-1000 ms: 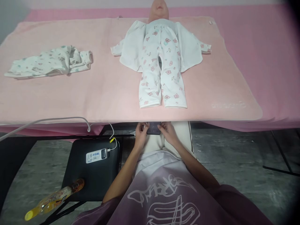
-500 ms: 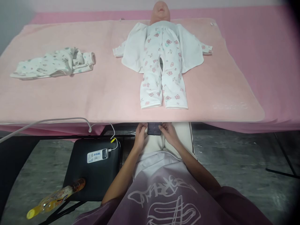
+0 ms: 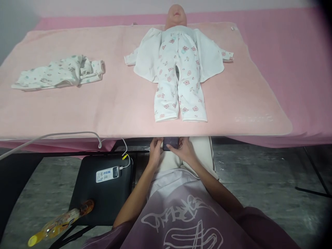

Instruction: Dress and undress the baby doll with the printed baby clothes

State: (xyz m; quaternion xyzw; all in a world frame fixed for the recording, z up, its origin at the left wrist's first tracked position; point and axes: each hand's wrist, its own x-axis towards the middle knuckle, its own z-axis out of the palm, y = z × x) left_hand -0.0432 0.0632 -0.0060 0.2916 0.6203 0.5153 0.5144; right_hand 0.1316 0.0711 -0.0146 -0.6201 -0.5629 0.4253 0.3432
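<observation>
A dark phone (image 3: pixel 171 142) is held over my lap at the table's front edge, its far end hidden under that edge. My left hand (image 3: pixel 156 149) grips its left side. My right hand (image 3: pixel 184 149) holds its right side, with the thumb lying across the screen. Beyond them on the pink mat (image 3: pixel 116 110) lies a doll (image 3: pixel 176 16) with white patterned trousers (image 3: pixel 178 76) spread over it and a white top (image 3: pixel 211 60) opened out to both sides.
Folded patterned clothing (image 3: pixel 59 72) lies on the mat's left. Below the table, a black stool (image 3: pixel 103 200) bears a white power bank (image 3: pixel 107 174) with a cable (image 3: pixel 64 133) nearby. A bottle with a yellow cap (image 3: pixel 59 223) stands at the stool's front left.
My right thumb has moved left across the phone's screen. The view has tilted slightly, so the table and doll appear a little lower.
</observation>
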